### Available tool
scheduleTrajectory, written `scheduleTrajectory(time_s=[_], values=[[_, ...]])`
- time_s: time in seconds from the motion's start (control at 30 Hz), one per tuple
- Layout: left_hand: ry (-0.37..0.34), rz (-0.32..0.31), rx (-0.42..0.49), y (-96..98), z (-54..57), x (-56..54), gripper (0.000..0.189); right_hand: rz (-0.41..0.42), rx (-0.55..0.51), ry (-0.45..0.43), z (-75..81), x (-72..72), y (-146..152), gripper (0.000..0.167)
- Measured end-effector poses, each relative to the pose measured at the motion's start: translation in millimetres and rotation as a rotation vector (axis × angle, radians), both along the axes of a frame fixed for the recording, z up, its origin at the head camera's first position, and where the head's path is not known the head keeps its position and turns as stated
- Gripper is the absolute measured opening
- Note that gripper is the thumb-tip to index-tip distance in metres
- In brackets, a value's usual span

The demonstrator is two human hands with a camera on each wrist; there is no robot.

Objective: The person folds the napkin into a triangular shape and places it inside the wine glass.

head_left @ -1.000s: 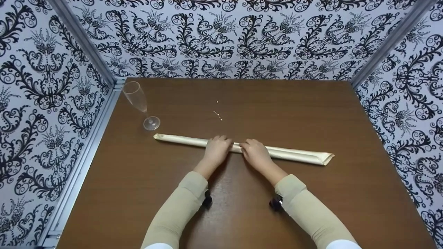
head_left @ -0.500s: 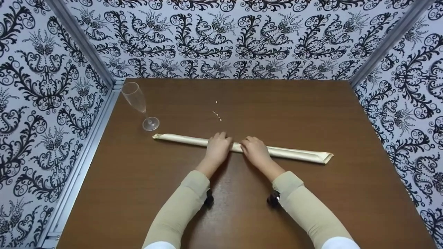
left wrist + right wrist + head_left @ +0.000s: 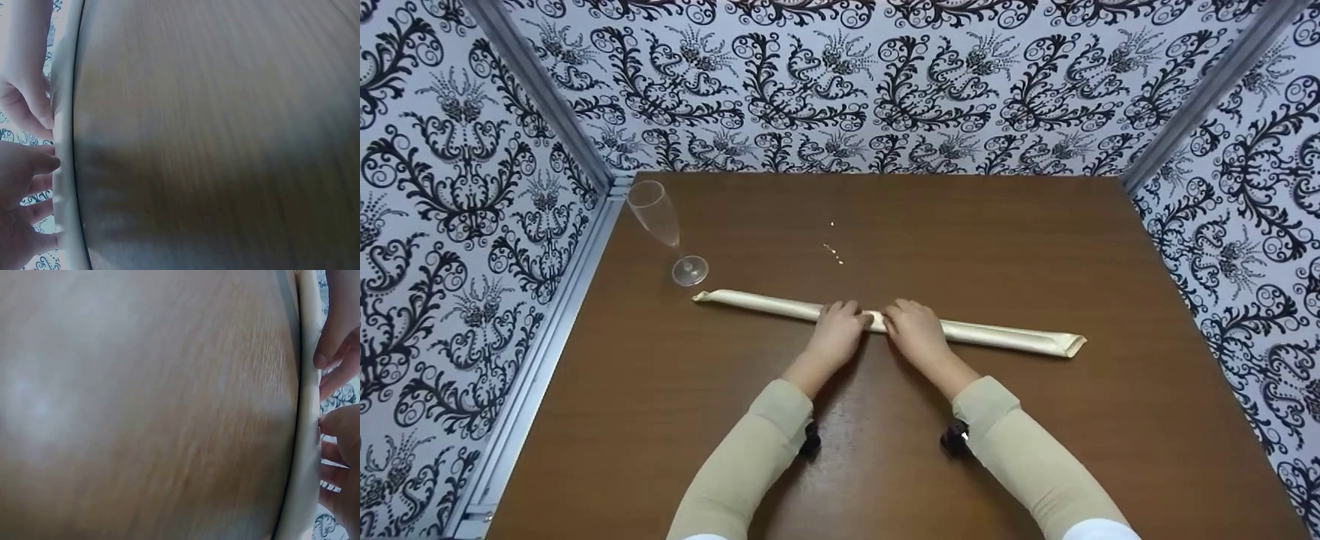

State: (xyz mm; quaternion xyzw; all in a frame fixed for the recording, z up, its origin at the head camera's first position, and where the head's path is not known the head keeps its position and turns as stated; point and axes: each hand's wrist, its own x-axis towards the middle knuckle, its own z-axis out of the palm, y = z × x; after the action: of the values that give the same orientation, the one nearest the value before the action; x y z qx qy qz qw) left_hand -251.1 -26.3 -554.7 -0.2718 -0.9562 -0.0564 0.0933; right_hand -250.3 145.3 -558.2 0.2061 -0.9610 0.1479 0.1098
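Head view: a glass (image 3: 664, 225) stands near the roll (image 3: 979, 334). Fingers curled over it, your left hand (image 3: 838, 331) and right hand (image 3: 915, 328) have edged closer.

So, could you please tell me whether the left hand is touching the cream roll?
Touching: the left wrist view shows the left hand with its thumb tip against the cream roll, no gap between them.

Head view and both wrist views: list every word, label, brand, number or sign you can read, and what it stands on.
No readable text in any view.
Pale roll: no lettering visible.
Stemmed glass: none visible.
Wall covering: black scrollwork ornament, not letters.
Small black devices near the wrists: too small and dark to tell.
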Motion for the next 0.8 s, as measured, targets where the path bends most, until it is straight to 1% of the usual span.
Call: scheduleTrajectory(time_s=[0.13, 0.2, 0.4, 0.47, 0.53, 0.63, 0.8], values=[[-0.005, -0.005, 0.002, 0.8, -0.4, 0.6, 0.022, 0.020, 0.033, 0.008, 3.6, 10.6, -1.0, 0.022], [-0.008, -0.005, 0.004, 1.2, 0.3, 1.1, 0.022, 0.018, 0.056, -0.016, 6.1, 16.5, -1.3, 0.028], [-0.042, 0.016, 0.010, 3.3, 2.7, 4.2, 0.026, -0.027, 0.211, -0.192, 11.7, 36.4, 0.5, 0.056], [-0.048, 0.030, 0.012, 4.3, 3.2, 5.9, 0.026, -0.037, 0.239, -0.239, 11.7, 40.6, 2.3, 0.062], [-0.053, 0.048, 0.015, 5.8, 3.8, 7.3, 0.026, -0.038, 0.252, -0.266, 11.1, 42.2, 4.6, 0.066], [-0.060, 0.075, 0.022, 8.1, 4.1, 9.0, 0.025, -0.023, 0.255, -0.300, 9.6, 40.9, 9.6, 0.070], [-0.049, 0.100, 0.059, 10.9, 3.3, 10.7, 0.023, 0.048, 0.212, -0.366, 8.7, 36.0, 21.3, 0.075]])
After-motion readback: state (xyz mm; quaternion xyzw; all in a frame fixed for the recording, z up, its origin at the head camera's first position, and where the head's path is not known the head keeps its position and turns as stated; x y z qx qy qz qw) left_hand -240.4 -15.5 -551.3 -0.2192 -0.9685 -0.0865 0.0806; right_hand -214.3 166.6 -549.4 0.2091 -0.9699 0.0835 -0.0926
